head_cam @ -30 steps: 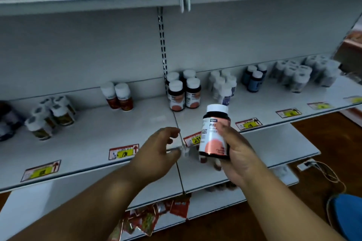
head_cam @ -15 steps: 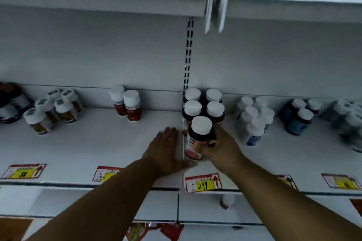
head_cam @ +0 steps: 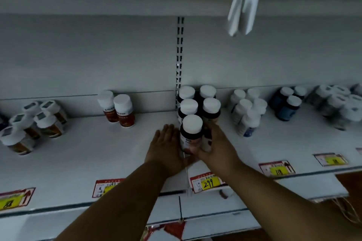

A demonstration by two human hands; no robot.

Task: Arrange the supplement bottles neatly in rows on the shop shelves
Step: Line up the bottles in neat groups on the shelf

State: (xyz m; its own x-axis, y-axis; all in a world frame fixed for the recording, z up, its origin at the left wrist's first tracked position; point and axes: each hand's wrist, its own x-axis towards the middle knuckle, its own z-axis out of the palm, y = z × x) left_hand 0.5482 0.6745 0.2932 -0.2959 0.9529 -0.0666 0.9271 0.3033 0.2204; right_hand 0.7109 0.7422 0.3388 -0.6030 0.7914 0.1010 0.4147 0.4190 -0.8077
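Front bottle point(head_cam: 191, 133): gripped by right hand point(head_cam: 217, 146), steadied by flat, open left hand point(head_cam: 166, 146), well back from shelf point(head_cam: 82, 154) near edge; bare shelf at left.

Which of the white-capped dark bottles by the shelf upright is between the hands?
The front bottle, nearest the shelf edge. The right hand grips it and the left hand lies flat beside it; the four bottles behind stand untouched.
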